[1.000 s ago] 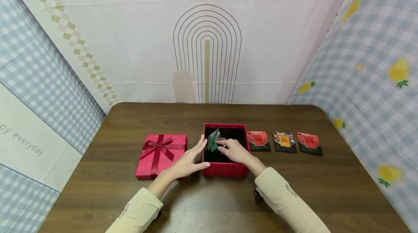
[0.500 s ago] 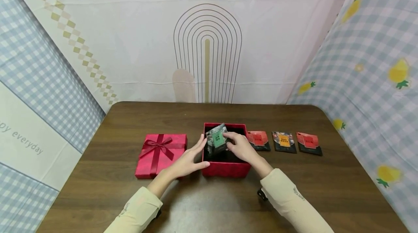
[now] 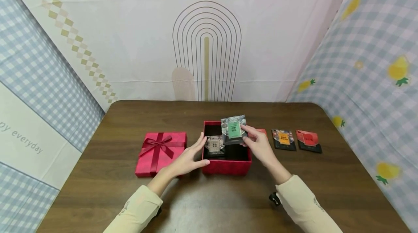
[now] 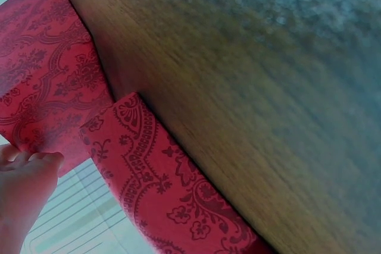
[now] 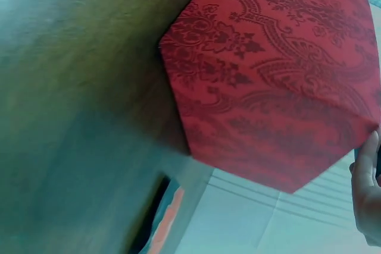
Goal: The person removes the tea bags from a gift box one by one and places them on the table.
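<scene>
- Green-labelled packet (image 3: 234, 130) just right of centre in the head view, over the box and tilted slightly; right edge partly covered by fingertips, small print too tiny to read.
- Pinched at that edge by right hand (image 3: 261, 147), to the right of and below the packet; in the right wrist view, cut off at the right border.
- Well left of the packet, left hand (image 3: 187, 158), thumb and fingers spread wide, at the left rim and front left corner of the box.
- Below the packet, open-topped red box (image 3: 226, 168), upper right rim masked from view.
- Inside at left, pale-labelled packet (image 3: 214, 145); dark depths hard to make out.
- Right of the box, red packet (image 3: 262, 130), mostly hidden behind right hand; farther right, orange-labelled packet (image 3: 284, 139) and red-topped packet (image 3: 308, 140), in a row.
- Left of the box, ribboned lid (image 3: 161, 155), with a narrow gap between, partly under left hand.
- Strip of brown table (image 3: 212, 207) up to the far edge; broader stretch between cream sleeves, near edge cut off by the frame bottom.
</scene>
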`<state>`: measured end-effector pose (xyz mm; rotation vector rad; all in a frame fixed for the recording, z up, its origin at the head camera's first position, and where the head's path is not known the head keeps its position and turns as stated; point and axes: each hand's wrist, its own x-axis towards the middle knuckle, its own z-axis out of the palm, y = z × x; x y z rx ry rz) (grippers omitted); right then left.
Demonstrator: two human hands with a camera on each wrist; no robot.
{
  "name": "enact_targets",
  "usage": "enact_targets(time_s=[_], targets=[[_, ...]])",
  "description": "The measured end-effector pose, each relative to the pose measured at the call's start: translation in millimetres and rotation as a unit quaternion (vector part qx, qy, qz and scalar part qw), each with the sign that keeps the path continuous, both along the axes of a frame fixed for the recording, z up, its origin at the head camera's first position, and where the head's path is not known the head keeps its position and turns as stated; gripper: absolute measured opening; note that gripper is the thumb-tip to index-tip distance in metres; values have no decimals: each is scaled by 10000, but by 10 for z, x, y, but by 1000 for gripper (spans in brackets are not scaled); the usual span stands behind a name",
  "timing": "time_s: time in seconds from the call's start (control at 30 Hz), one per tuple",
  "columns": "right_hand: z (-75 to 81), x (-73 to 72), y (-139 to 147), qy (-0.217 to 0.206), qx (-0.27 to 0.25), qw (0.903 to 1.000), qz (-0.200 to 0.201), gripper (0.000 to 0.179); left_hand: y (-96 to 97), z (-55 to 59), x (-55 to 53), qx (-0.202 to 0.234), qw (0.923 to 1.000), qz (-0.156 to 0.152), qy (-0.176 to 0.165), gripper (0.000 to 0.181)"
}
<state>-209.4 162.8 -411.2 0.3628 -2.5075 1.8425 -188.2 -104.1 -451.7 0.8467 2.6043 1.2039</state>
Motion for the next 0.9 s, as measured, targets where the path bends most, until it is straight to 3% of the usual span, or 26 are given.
enact_targets(time_s=[0.13, 0.27, 0.67, 0.9], targets=[[-6, 90, 128, -364, -436, 9983, -159, 40, 3, 4, -5, -25, 10000, 10, 36, 79], [-34, 202, 272, -587, -547, 9962, -339, 39, 2, -1, -8, -37, 10000, -14, 18, 79], [-106, 460, 695, -930, -547, 9899, -920, 43, -2, -5, -10, 14, 10000, -30, -21, 79], [-253, 560, 858, -1308, -219, 9858, -1029, 42, -4, -8, -8, -4, 10000, -25, -28, 80]])
